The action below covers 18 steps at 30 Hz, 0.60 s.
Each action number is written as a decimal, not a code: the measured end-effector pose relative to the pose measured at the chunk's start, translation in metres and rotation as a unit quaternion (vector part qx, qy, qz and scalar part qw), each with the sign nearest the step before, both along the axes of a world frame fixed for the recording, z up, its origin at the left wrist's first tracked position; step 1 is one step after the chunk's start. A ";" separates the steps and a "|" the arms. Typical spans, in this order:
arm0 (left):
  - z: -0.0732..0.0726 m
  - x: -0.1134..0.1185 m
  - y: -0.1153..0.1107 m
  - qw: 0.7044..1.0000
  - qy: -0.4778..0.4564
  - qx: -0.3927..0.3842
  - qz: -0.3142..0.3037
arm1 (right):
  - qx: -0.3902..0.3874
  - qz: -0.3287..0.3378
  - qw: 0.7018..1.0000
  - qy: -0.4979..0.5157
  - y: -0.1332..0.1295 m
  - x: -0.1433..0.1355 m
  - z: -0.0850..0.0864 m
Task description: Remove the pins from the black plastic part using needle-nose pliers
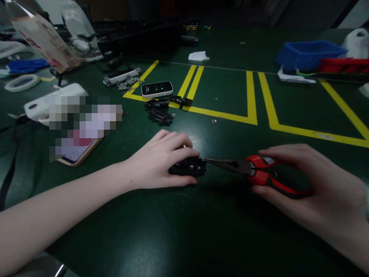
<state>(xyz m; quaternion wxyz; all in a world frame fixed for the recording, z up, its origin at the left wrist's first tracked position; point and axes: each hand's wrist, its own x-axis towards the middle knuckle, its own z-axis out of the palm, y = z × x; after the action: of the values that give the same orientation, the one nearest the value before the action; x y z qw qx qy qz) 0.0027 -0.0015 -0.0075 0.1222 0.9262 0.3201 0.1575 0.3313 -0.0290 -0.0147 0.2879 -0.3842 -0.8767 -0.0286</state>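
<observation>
My left hand is closed around a black plastic part, pressing it against the dark green table. In my right hand is a pair of needle-nose pliers with red and black handles. The pliers' tips meet the right end of the black part; whether they grip anything there is too small to tell. Beyond my left hand lie several similar black parts. Two small metal rings rest near them, one of them a washer lying farther right.
A white device with green lights lies behind the black parts. To the left are a phone, a white casing and a tape roll. A blue bin and a red tray stand back right. Yellow tape marks the table.
</observation>
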 end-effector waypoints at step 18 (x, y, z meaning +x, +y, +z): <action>0.021 0.074 -0.057 0.742 -0.453 -0.494 0.040 | -0.112 -0.046 0.974 0.189 -0.040 -0.042 0.035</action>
<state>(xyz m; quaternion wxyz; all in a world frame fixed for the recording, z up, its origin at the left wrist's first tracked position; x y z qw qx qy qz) 0.0763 -0.0589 0.0133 0.6864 0.5425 0.2965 0.3829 0.2895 -0.0691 0.0205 0.4023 -0.4524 -0.7852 0.1298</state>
